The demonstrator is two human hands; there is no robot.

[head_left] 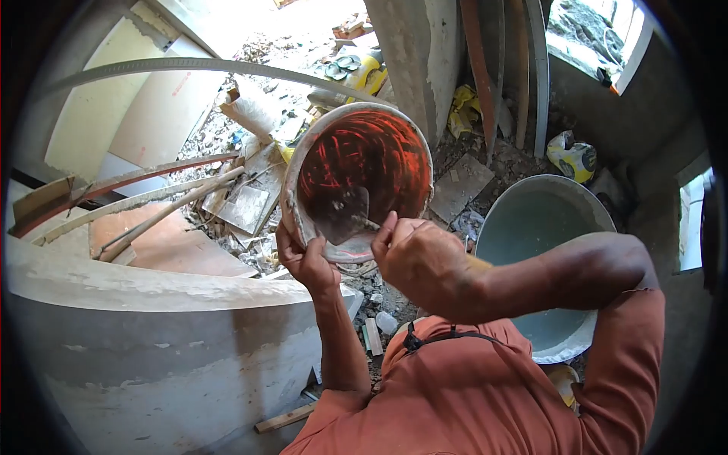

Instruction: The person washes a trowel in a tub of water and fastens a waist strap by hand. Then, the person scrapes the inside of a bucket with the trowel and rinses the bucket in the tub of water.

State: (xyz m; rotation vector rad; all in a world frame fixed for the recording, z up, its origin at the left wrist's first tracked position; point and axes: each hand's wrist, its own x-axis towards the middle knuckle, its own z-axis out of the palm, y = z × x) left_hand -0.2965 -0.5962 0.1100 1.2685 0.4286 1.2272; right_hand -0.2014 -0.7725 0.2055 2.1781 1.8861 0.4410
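A round bucket with a red, streaked inside and a crusted pale rim is tilted so that its mouth faces me. My left hand grips the bucket's lower left rim. Closed around the handle of a trowel, my right hand is at the lower right of the bucket's mouth. The trowel's grey blade lies inside the bucket, near its lower wall; whether it touches the wall I cannot tell.
A large tub of cloudy water stands at the right. Below left runs a plastered low wall. Rubble, boards and long strips lie beyond it. Yellow bags and a concrete column are farther back.
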